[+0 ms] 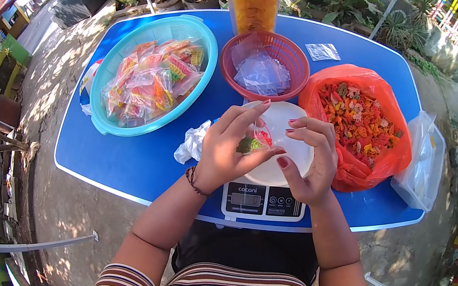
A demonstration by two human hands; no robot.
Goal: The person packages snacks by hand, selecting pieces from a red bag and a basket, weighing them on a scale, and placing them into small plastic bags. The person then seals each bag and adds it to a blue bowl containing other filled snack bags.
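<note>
My left hand [233, 146] is closed round a small clear bag [256, 139] with red and green pieces inside, held above a white plate [285, 146]. Just to the right, my right hand [312, 156] has its fingers apart and curved, with nothing in them. The plate rests on a kitchen scale [263, 202] near the table's front edge. Behind it is a red basket [295, 64] with clear empty bags [262, 74]. An orange-red plastic bag [381, 167] full of colourful pieces [357, 124] stands open to the right.
A turquoise basket [205, 49] holding filled packets [151, 83] is at the left of the blue table [119, 155]. A tub of yellow chips [251, 3] stands at the back. Crumpled white plastic [192, 142] lies by my left hand, and a clear container [421, 167] is far right.
</note>
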